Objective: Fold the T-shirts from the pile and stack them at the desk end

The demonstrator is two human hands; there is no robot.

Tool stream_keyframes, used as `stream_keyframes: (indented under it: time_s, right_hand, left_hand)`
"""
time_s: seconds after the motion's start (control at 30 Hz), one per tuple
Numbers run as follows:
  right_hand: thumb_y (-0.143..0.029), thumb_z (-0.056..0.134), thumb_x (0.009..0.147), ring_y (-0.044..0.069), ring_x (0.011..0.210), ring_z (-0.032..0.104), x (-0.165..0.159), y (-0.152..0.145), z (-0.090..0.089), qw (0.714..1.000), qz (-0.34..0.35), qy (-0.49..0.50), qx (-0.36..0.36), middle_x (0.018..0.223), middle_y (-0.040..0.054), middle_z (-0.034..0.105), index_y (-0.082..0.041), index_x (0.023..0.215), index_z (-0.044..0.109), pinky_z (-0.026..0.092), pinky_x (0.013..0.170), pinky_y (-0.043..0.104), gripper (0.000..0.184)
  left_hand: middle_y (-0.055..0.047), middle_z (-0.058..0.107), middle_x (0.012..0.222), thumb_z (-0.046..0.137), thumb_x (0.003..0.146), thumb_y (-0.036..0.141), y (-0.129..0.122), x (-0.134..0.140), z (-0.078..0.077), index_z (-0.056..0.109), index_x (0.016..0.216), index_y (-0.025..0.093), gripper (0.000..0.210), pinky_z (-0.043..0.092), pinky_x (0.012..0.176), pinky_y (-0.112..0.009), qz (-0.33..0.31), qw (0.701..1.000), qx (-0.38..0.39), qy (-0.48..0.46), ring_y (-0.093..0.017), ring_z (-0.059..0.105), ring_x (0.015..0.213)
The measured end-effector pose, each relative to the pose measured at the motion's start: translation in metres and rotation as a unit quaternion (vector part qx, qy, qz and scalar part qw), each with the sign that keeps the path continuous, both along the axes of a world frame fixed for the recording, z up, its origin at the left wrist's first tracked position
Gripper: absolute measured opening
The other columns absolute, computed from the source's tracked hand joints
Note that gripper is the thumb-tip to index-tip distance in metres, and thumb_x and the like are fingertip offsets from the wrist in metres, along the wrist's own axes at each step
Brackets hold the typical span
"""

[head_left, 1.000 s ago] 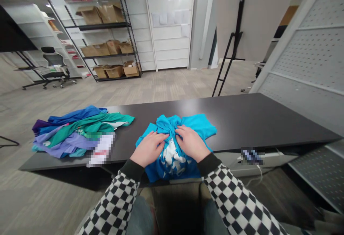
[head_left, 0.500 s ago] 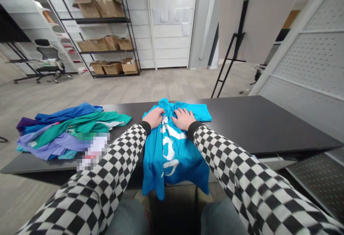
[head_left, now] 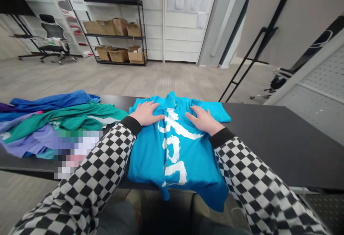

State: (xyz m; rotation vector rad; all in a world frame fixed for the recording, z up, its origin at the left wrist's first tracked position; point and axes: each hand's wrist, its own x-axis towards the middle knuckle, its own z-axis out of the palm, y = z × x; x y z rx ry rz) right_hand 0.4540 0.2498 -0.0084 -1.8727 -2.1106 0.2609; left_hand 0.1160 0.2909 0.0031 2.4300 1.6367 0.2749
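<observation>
A bright blue T-shirt (head_left: 150, 152) with large white brush-like lettering lies spread before me, its lower edge hanging over the front of the table. My left hand (head_left: 146, 113) rests on its upper left part, fingers stretched out and thumb apart. On the upper right part lies my right hand (head_left: 202, 119), palm down with its fingers spread. Neither hand grips the cloth. The right sleeve of the shirt points out past my right hand; the left sleeve is partly covered by my left hand.
Left of the shirt is a heap of crumpled clothes (head_left: 72, 116) in blue, green and lilac on the black table (head_left: 268, 138). Beyond stand a rack (head_left: 115, 36) with cardboard boxes, an office chair (head_left: 52, 36) and a board on a black stand (head_left: 244, 62).
Both hands have moved apart, left and right, and their fingers have opened out. The bunched shirt is now wider and flatter. My view has tilted down.
</observation>
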Motion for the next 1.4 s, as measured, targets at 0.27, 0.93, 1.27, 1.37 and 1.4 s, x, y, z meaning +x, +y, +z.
stream_keyframes:
  time_s: [0.27,0.93,1.27,1.37,1.4]
  right_hand:
    - [-0.066,0.059,0.107,0.046,0.168,0.037,-0.025,-0.016,-0.011,0.996,0.053,0.020,0.071,0.178,0.0155,0.049,-0.025,0.161,0.063,0.018,0.138,0.076,0.069]
    - [-0.058,0.058,0.107,0.042,0.172,0.031,0.059,0.002,0.010,0.996,-0.047,-0.007,-0.079,0.183,0.0204,0.039,-0.018,0.170,0.054,0.019,0.138,0.072,0.074]
    - [-0.081,0.071,0.094,0.046,0.174,0.023,0.090,-0.013,0.014,0.989,-0.062,-0.049,-0.122,0.188,0.0160,0.027,-0.026,0.176,0.045,0.026,0.137,0.071,0.101]
    - [-0.083,0.058,0.101,0.044,0.176,0.018,0.083,-0.029,0.006,0.990,-0.068,-0.069,-0.106,0.189,0.0157,0.024,-0.025,0.178,0.040,0.020,0.138,0.072,0.098]
    - [-0.084,0.054,0.102,0.044,0.176,0.018,0.081,-0.035,0.003,0.990,-0.072,-0.074,-0.099,0.189,0.0162,0.024,-0.024,0.179,0.039,0.018,0.138,0.072,0.098]
  left_hand:
    - [-0.015,0.047,0.180,0.056,0.106,0.071,-0.041,0.038,0.007,0.053,0.170,0.026,0.078,0.026,0.138,-0.065,-0.015,1.000,0.021,-0.013,-0.041,0.041,0.167]
    - [-0.018,0.042,0.182,0.043,0.110,0.068,-0.007,0.015,-0.009,0.049,0.174,0.017,0.082,0.025,0.140,-0.057,0.041,0.999,0.006,-0.010,-0.038,0.035,0.171]
    - [-0.022,0.017,0.189,0.064,0.082,0.093,-0.025,-0.042,0.007,0.033,0.182,0.019,0.129,0.020,0.140,-0.064,0.081,0.990,-0.101,0.062,-0.045,0.015,0.176]
    - [-0.021,0.015,0.189,0.063,0.083,0.095,-0.043,-0.037,0.002,0.033,0.182,0.021,0.127,0.016,0.139,-0.069,0.081,0.990,-0.096,0.057,-0.047,0.012,0.176]
    - [-0.021,0.015,0.189,0.062,0.084,0.094,-0.050,-0.033,0.000,0.033,0.182,0.021,0.126,0.014,0.139,-0.069,0.075,0.992,-0.086,0.050,-0.047,0.011,0.176]
